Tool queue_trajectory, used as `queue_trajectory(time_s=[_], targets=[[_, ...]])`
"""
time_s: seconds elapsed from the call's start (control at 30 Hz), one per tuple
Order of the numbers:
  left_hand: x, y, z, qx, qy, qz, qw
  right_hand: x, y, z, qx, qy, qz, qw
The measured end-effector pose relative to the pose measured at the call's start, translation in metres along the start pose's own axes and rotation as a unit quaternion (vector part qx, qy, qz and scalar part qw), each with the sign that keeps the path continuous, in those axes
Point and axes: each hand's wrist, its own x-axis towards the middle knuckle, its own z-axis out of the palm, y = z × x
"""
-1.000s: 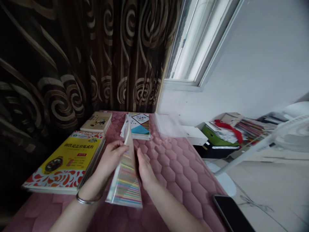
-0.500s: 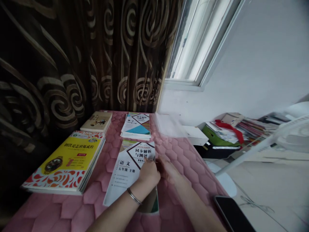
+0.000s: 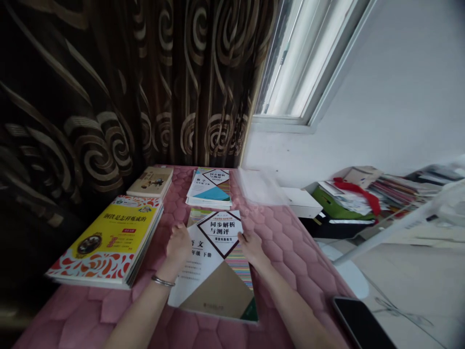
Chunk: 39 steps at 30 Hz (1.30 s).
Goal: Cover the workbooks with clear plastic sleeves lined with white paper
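A workbook (image 3: 214,283) with a white and brown cover lies in front of me on the pink quilted cover (image 3: 283,237). My left hand (image 3: 178,243), with a metal bangle at the wrist, is closed at its left edge and hides part of the title. At the opposite edge, my right hand (image 3: 253,249) grips the workbook with the thumb on top; its other fingers are partly hidden. Just beyond the workbook sits a small stack of similar workbooks (image 3: 210,186), the top one white and blue.
To the left are a stack of books with a yellow cover on top (image 3: 118,228) and a tan book (image 3: 150,182) behind it. Clear plastic sheets (image 3: 259,186) lie at the back right. A phone (image 3: 359,320) rests at the near right edge, beside a white fan (image 3: 392,232).
My left hand has moved from over the workbook's right side to its left edge, uncovering the cover. The right hand stays at the right edge. The view has shifted slightly.
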Motion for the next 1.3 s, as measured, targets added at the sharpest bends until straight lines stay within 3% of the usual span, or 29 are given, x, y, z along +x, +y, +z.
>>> queue_trajectory(time_s=[0.27,0.5,0.6,0.7,0.77,0.93,1.13,1.3], targets=[[0.005,0.015,0.019,-0.071,0.002,0.016,0.997,-0.004,-0.004,-0.021,-0.003,-0.008,0.042,0.999],[-0.004,0.022,0.016,0.010,0.045,0.053,0.998,-0.012,-0.001,-0.016,-0.051,0.020,0.024,0.998],[-0.004,0.037,0.014,0.020,0.042,0.156,0.987,-0.014,-0.005,-0.013,-0.072,0.022,0.018,0.997],[-0.003,0.058,0.021,-0.025,-0.018,0.298,0.954,-0.015,-0.010,-0.012,-0.110,0.019,0.017,0.994],[-0.003,0.067,0.030,-0.061,-0.042,0.328,0.942,-0.017,-0.013,-0.013,-0.133,0.010,0.026,0.991],[0.006,0.058,0.045,-0.073,-0.026,0.289,0.954,-0.019,-0.019,-0.016,-0.168,-0.020,0.051,0.984],[0.025,0.020,0.035,-0.037,-0.031,0.211,0.976,-0.019,-0.016,-0.014,-0.187,-0.028,0.046,0.981],[0.027,0.020,0.030,0.007,-0.037,0.208,0.977,-0.016,-0.029,-0.021,-0.279,-0.014,0.047,0.959]])
